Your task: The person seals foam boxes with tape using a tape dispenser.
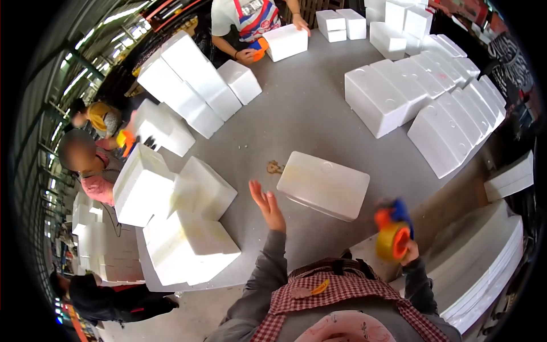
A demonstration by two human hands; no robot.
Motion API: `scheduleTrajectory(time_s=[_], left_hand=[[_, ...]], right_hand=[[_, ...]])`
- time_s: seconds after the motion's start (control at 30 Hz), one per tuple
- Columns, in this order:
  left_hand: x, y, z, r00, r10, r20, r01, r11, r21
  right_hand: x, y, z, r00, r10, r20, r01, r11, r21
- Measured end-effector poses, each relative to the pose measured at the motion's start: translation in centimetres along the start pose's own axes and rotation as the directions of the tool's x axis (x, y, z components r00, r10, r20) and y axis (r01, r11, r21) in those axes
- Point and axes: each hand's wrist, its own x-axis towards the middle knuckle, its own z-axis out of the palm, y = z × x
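A closed white foam box [323, 185] lies at a slant on the grey table [273, 114], in front of my body. To its left, my left hand [268, 206] is raised with the fingers stretched and apart, touching nothing. My right hand [409, 252] is wrapped round a tape dispenser [393, 236] with a yellow-orange roll and a red and blue head, which is slightly blurred. The dispenser is held off the box's right side, near the table edge. A small brown mark [275, 167] shows on the table by the box's upper left corner.
White boxes stand stacked at the left [194, 239], upper left [191, 74] and right [393, 94]. Across the table a person [250, 23] holds an orange dispenser against a box [286, 43]. Another person [94, 171] works at the left. White sheets [484, 262] lie at the lower right.
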Motion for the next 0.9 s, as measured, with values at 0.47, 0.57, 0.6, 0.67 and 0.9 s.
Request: scheduleTrajectory(time_s=[0.47,0.57,0.6,0.67,0.9], left_hand=[[20.4,2.5,10.0,0.912,0.332,0.243,-0.361,0.928,0.088],[18.8,-4.1,22.8,0.871,0.032,0.491,-0.021,0.999,-0.028],[18.4,-6.7,27.1,0.784,-0.222,0.579,0.261,0.965,0.016],[18.3,-11.0,33.9,0.604,-0.419,0.678,0.519,0.852,0.063],[14.7,-7.8,33.2,0.508,-0.552,0.662,0.608,0.774,0.179]], right_hand=[[21.4,9.0,11.3,0.955,-0.255,-0.149,0.258,0.966,0.006],[21.2,2.1,8.9,0.756,-0.592,-0.279,0.643,0.751,0.151],[22.2,1.3,7.3,0.581,-0.663,-0.471,0.753,0.658,0.003],[25.5,-1.4,4.5,0.461,-0.748,-0.477,0.836,0.547,-0.050],[26.7,-5.0,-0.6,0.692,-0.665,-0.281,0.694,0.720,0.004]])
